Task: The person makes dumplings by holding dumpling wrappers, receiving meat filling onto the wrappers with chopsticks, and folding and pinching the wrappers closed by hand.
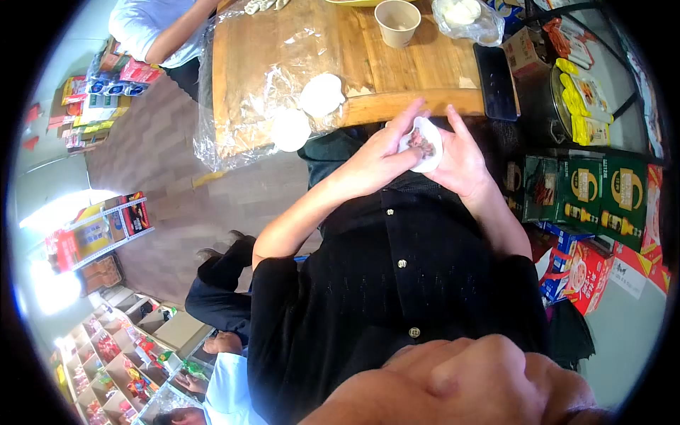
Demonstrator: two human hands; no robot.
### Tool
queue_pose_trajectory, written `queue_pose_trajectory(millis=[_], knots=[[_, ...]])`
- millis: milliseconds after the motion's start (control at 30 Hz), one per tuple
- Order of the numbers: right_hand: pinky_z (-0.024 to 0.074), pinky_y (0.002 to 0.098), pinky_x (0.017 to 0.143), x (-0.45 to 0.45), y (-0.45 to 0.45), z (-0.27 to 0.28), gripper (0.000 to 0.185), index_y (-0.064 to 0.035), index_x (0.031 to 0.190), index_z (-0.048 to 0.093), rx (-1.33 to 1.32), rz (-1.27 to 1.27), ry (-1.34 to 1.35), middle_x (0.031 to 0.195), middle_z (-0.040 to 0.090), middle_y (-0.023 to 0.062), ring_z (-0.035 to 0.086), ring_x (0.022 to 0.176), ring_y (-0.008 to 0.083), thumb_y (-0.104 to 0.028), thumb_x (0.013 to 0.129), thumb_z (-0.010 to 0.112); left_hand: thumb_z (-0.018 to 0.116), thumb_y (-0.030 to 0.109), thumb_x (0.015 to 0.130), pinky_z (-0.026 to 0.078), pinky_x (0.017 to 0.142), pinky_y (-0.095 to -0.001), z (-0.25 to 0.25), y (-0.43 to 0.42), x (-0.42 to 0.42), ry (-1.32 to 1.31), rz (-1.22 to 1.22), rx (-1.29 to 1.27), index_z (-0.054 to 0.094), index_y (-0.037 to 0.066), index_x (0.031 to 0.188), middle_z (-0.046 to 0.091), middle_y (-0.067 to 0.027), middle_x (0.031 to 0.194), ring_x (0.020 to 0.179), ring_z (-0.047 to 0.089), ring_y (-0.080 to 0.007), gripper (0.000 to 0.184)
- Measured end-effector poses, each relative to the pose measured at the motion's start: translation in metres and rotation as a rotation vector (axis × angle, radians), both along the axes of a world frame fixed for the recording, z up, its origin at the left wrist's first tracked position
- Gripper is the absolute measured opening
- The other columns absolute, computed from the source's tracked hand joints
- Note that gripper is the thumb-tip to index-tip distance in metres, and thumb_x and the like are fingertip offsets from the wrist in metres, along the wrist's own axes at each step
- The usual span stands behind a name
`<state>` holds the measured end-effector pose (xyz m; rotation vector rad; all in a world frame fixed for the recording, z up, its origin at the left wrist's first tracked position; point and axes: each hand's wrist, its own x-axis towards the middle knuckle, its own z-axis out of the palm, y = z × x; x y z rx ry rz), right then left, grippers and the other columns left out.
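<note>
A round white dumpling wrapper (435, 161) with dark reddish minced filling (421, 144) on it is held between my two hands, just off the table's near edge. My left hand (382, 154) grips it from the left, its thumb against the filling and its fingers reaching up behind the wrapper. Under the right side, my right hand (462, 161) supports the wrapper in its palm, fingers partly raised. Two round white dough pieces, one farther off (322, 95) and one nearer (290, 129), lie on clear plastic film (248, 117) at the table's left.
The wooden table (297, 46) carries a paper cup (397, 24), a plastic bag (460, 20) with something white inside, and a dark phone (496, 83). Green boxes (584, 188) stand at my right. One person (159, 32) is across the table; another (230, 382) is behind-left, near shelves.
</note>
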<state>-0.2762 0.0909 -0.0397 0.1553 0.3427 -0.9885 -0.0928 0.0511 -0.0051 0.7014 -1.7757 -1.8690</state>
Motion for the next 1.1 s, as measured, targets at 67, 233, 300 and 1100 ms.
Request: queue_pose_trajectory(millis=[67,233,300,1100], knots=[[0.0368,0.0469,0.106,-0.003,0.004,-0.002,0.069,0.0045,0.135,0.039,-0.06,0.046,-0.105,0.133,0.05,0.0197,0.049,0.124,0.0294,-0.053,0.098,0.035,0.051,0.005,0.088,0.027,0.111,-0.0344,0.003,0.0,0.006,-0.044,-0.008,-0.05,0.012,0.006,0.151,0.034,-0.0176,0.148,0.133,0.036,-0.0227,0.074],[0.0373,0.0466,0.106,-0.004,0.003,0.007,0.061,0.0056,0.135,0.039,-0.029,0.116,-0.036,0.133,0.05,0.0209,0.05,0.123,0.0309,-0.044,0.1,0.035,0.052,0.004,0.087,0.049,0.086,-0.0302,0.024,0.006,0.02,-0.312,0.037,-0.208,0.018,0.005,0.149,0.04,-0.0196,0.143,0.099,0.061,-0.0206,0.072],[0.0373,0.0467,0.106,-0.005,-0.001,0.013,0.058,0.0065,0.135,0.039,-0.083,0.141,-0.103,0.133,0.05,0.0221,0.05,0.123,0.0322,-0.04,0.1,0.035,0.054,0.005,0.087,0.051,0.072,-0.0268,0.032,0.006,0.025,-0.34,0.081,-0.256,0.027,0.003,0.146,0.048,-0.0175,0.134,0.079,0.063,-0.0167,0.066],[0.0258,0.0544,0.112,-0.042,-0.019,0.043,0.068,0.0072,0.143,0.023,-0.111,-0.084,-0.181,0.147,0.022,0.0338,0.027,0.136,0.046,-0.031,0.092,0.048,0.048,0.062,0.087,0.023,0.105,-0.0547,0.018,-0.194,-0.064,-0.923,-0.19,-1.44,0.073,0.008,0.078,0.059,-0.0077,0.094,0.106,0.049,-0.0238,0.06]])
